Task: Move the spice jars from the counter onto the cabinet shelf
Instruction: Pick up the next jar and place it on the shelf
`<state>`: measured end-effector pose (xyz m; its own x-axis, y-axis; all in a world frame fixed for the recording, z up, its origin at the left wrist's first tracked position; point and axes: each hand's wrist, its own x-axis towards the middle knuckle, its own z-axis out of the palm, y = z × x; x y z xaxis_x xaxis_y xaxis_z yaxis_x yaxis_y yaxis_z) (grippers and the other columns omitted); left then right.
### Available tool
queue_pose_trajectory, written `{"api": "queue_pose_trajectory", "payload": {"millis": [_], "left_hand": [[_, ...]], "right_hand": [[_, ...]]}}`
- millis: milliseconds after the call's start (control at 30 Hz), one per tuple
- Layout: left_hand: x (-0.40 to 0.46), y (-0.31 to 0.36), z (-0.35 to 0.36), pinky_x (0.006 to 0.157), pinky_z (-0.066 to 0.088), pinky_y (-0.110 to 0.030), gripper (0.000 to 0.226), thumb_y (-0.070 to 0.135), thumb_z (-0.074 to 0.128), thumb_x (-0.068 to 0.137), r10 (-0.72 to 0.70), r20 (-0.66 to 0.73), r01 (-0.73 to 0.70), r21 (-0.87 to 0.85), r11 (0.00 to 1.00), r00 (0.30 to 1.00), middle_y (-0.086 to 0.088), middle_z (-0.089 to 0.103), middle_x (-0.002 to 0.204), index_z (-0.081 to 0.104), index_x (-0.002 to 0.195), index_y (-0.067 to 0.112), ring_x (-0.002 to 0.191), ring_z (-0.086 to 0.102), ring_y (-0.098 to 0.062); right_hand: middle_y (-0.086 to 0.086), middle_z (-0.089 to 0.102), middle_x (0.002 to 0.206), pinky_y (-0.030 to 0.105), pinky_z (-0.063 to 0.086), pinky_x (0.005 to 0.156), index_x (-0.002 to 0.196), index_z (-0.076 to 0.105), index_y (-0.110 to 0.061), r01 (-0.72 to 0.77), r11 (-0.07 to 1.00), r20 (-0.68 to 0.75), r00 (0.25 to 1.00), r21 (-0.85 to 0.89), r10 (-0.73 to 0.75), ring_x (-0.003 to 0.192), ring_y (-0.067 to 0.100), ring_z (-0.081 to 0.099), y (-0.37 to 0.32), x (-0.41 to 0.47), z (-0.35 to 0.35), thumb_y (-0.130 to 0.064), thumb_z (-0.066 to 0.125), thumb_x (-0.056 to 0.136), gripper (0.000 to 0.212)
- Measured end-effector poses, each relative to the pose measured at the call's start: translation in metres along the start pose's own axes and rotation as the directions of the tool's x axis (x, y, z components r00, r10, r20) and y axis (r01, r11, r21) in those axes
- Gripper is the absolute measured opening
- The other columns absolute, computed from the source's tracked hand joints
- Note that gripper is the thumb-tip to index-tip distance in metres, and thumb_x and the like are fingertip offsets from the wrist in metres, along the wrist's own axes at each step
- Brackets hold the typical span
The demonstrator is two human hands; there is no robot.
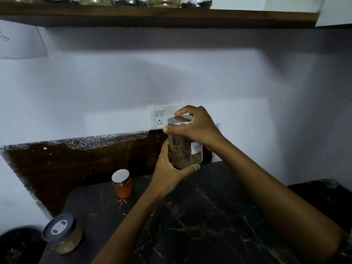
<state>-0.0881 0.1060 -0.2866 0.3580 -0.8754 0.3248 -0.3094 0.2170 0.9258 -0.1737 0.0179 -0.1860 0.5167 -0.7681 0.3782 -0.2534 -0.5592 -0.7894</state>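
Observation:
I hold a tall clear spice jar (183,149) of dark brown spice, with a silver lid and a white label, up in the air above the dark marble counter (200,221). My left hand (169,172) cups its base from below. My right hand (198,126) grips its top around the lid. A small jar of orange spice (122,184) with a silver lid stands on the counter to the left. A wider jar of tan powder (63,233) with a dark lid stands at the near left. The wooden cabinet shelf (152,15) runs along the top, with several jars on it.
A white switch and socket plate (162,117) sits on the wall right behind the held jar. A dark round container (17,244) shows at the bottom left corner. A sheet of paper (22,42) hangs on the wall at upper left.

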Motion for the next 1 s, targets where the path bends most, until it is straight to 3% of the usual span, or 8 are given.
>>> {"api": "queue_pose_trajectory", "payload": {"millis": [100, 267, 367, 467, 667, 800, 1000], "left_hand": [[0.002, 0.001, 0.002, 0.095, 0.047, -0.022, 0.089, 0.028, 0.085, 0.063, -0.003, -0.004, 0.003, 0.008, 1.000, 1.000, 0.013, 0.053, 0.128, 0.034, 0.136, 0.030, 0.116, 0.053, -0.002], [0.004, 0.000, -0.013, 0.079, 0.050, -0.009, 0.085, 0.024, 0.083, 0.061, -0.039, 0.095, 0.047, -0.083, 0.995, 0.995, 0.011, 0.059, 0.123, 0.041, 0.135, 0.027, 0.113, 0.057, -0.003], [0.004, 0.003, -0.013, 0.083, 0.049, -0.010, 0.102, 0.025, 0.082, 0.060, -0.043, 0.116, 0.057, -0.119, 0.991, 0.992, 0.013, 0.049, 0.134, 0.025, 0.145, 0.029, 0.118, 0.051, 0.003], [0.007, 0.004, -0.010, 0.092, 0.049, -0.018, 0.114, 0.019, 0.085, 0.062, -0.021, 0.122, 0.035, -0.113, 0.993, 0.992, 0.009, 0.037, 0.146, 0.012, 0.148, 0.035, 0.129, 0.043, -0.006], [0.012, 0.003, -0.013, 0.100, 0.047, -0.033, 0.111, 0.021, 0.082, 0.060, -0.009, 0.116, 0.020, -0.094, 0.995, 0.993, 0.003, 0.040, 0.146, 0.015, 0.148, 0.031, 0.130, 0.045, -0.013], [0.014, 0.003, -0.020, 0.101, 0.047, -0.041, 0.107, 0.015, 0.081, 0.060, -0.018, 0.111, 0.032, -0.127, 0.991, 0.994, 0.000, 0.049, 0.140, 0.020, 0.148, 0.027, 0.125, 0.052, -0.014], [0.017, 0.008, -0.018, 0.101, 0.047, -0.034, 0.104, 0.019, 0.079, 0.062, -0.037, 0.186, 0.056, -0.100, 0.993, 0.982, 0.002, 0.047, 0.141, 0.020, 0.147, 0.029, 0.126, 0.050, -0.013]], "right_hand": [[0.001, 0.056, 0.118, 0.028, 0.051, 0.086, 0.099, 0.065, -0.022, -0.064, 0.998, -0.022, 0.998, -0.007, 0.064, 0.108, 0.012, 0.055, 0.001, 0.001, 0.002, -0.044, 0.085, 0.058, 0.050], [-0.005, 0.067, 0.106, 0.024, 0.056, 0.079, 0.107, 0.067, -0.021, -0.127, 0.970, 0.340, 0.939, 0.207, 0.051, 0.097, 0.011, 0.064, -0.001, 0.003, -0.024, -0.022, 0.080, 0.071, 0.039], [-0.003, 0.069, 0.096, 0.023, 0.057, 0.074, 0.101, 0.070, -0.019, -0.124, 0.958, 0.249, 0.967, 0.259, 0.058, 0.085, 0.009, 0.066, 0.003, 0.002, -0.024, -0.021, 0.084, 0.066, 0.038], [0.002, 0.068, 0.094, 0.024, 0.057, 0.068, 0.098, 0.069, -0.020, -0.140, 0.956, 0.142, 0.984, 0.258, 0.106, 0.079, 0.012, 0.067, 0.008, 0.001, -0.016, -0.028, 0.087, 0.061, 0.042], [0.002, 0.067, 0.097, 0.024, 0.057, 0.069, 0.104, 0.066, -0.021, -0.171, 0.948, 0.150, 0.980, 0.270, 0.134, 0.083, 0.013, 0.066, 0.009, 0.000, -0.016, -0.032, 0.083, 0.066, 0.043], [-0.004, 0.068, 0.097, 0.017, 0.046, 0.056, 0.112, 0.066, -0.023, -0.236, 0.905, 0.223, 0.961, 0.354, 0.163, 0.075, 0.002, 0.065, 0.005, 0.002, -0.023, -0.032, 0.073, 0.078, 0.036], [-0.001, 0.066, 0.089, 0.018, 0.050, 0.056, 0.101, 0.068, -0.014, -0.209, 0.875, 0.122, 0.977, 0.437, 0.172, 0.074, 0.009, 0.065, 0.010, -0.002, -0.021, -0.029, 0.079, 0.072, 0.034]]}}
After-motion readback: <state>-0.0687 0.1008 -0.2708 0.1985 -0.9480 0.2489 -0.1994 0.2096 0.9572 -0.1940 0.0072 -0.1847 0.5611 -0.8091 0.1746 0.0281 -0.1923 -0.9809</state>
